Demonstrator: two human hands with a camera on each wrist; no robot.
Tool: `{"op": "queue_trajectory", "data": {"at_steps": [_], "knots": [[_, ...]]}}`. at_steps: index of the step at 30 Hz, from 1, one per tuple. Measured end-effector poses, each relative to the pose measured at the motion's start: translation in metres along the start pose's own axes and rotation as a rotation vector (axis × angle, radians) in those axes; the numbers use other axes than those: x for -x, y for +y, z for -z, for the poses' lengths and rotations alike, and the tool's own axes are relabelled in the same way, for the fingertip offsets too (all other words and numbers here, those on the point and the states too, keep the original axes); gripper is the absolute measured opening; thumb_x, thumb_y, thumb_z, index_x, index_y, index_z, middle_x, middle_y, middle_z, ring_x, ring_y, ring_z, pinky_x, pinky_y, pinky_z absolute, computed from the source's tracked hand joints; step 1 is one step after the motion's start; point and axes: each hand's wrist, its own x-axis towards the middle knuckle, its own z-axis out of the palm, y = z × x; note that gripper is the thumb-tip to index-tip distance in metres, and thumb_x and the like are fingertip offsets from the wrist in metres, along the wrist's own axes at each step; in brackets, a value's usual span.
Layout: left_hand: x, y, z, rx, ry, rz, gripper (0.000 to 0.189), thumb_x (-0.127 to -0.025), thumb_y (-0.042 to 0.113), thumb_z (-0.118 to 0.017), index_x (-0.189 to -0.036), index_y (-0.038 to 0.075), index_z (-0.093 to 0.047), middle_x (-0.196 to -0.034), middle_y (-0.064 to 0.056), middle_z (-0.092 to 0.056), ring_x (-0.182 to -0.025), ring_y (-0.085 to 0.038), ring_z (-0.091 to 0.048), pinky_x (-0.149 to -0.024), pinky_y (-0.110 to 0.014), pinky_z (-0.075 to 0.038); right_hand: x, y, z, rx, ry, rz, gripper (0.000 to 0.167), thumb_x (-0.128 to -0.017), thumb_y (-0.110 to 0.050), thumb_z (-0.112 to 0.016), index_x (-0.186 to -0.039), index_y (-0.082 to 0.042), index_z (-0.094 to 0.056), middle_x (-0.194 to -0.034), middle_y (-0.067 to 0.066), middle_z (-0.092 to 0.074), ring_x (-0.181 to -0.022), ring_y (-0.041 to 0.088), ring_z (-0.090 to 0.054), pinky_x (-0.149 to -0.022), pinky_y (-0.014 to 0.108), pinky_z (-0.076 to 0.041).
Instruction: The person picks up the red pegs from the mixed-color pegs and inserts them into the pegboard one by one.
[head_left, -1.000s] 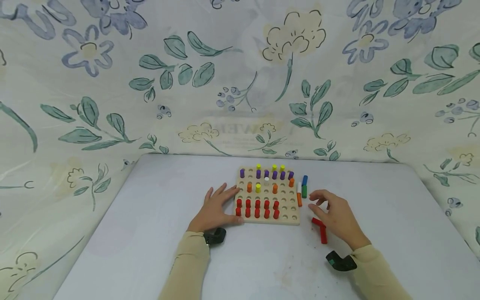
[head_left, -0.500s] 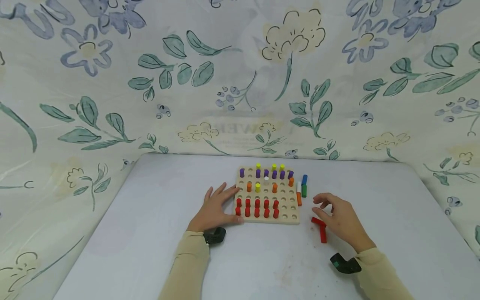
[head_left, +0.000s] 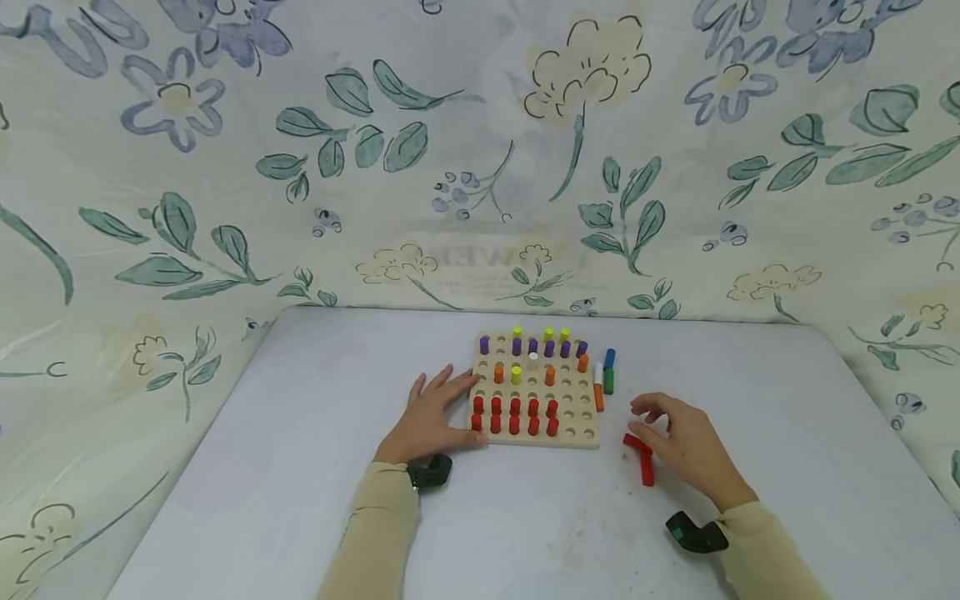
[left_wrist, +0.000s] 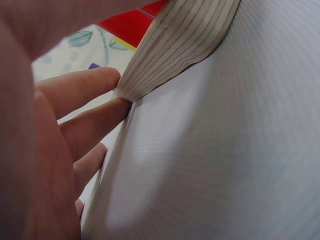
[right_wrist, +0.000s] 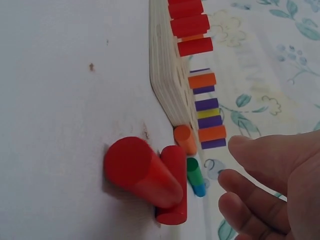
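A pale wooden pegboard [head_left: 540, 441] lies on the table, holding rows of red, purple, orange and yellow pegs and one white peg. My left hand [head_left: 431, 421] rests at its left side, fingers fairly straight against the edge and thumb at the front corner. In the left wrist view, fingertips [left_wrist: 122, 107] touch the board's layered edge [left_wrist: 175, 45]. My right hand [head_left: 690, 442] hovers right of the board, fingers loosely bent and holding nothing. Just left of it lie two loose red pegs [head_left: 647, 471], one end against the other; the right wrist view shows both red pegs [right_wrist: 145, 170] close up.
Beside the board's right edge lie an orange peg [head_left: 598, 398], a white peg [head_left: 598, 373], a green peg [head_left: 608, 382] and a blue peg [head_left: 610, 358]. A flower-printed cloth [head_left: 480, 150] hangs behind the white table [head_left: 337, 375]. Each wrist wears a black camera [head_left: 697, 533].
My right hand has drifted a little right and toward the front edge, away from the board and closer over the loose red pegs. The left hand and the board have stayed in place.
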Motion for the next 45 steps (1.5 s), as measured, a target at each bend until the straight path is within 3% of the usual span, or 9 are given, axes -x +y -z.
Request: {"op": "queue_trajectory", "data": {"at_steps": [17, 22, 45], "knots": [[-0.0008, -0.0024, -0.001, -0.014, 0.002, -0.004, 0.096, -0.074, 0.056, -0.08, -0.154, 0.019, -0.043, -0.159, -0.003, -0.04, -0.154, -0.029, -0.013, -0.122, -0.056, 0.005, 0.0034, 0.0091, -0.0041, 0.01, -0.081, -0.007, 0.036, -0.09, -0.022, -0.077, -0.121, -0.006, -0.066, -0.101, 0.001, -0.067, -0.091, 0.019, -0.058, -0.076, 0.036, -0.052], [-0.0004, -0.0014, -0.0007, -0.007, 0.0, -0.003, 0.097, -0.073, 0.057, -0.081, -0.154, 0.02, -0.044, -0.159, -0.003, -0.04, -0.154, -0.028, -0.013, -0.122, -0.055, 0.006, 0.0033, 0.0095, -0.0053, 0.002, -0.113, -0.023, 0.04, -0.09, -0.022, -0.077, -0.124, -0.005, -0.065, -0.103, 0.001, -0.068, -0.096, 0.02, -0.059, -0.082, 0.039, -0.054], [0.0, -0.001, -0.0001, -0.013, 0.0, -0.002, 0.097, -0.073, 0.057, -0.081, -0.154, 0.02, -0.044, -0.159, -0.002, -0.039, -0.154, -0.028, -0.013, -0.122, -0.054, 0.006, 0.0056, 0.0062, -0.0075, 0.032, -0.147, -0.038, 0.029, -0.087, -0.02, -0.08, -0.111, -0.008, -0.071, -0.097, 0.0, -0.068, -0.089, 0.017, -0.06, -0.082, 0.041, -0.057]]}}
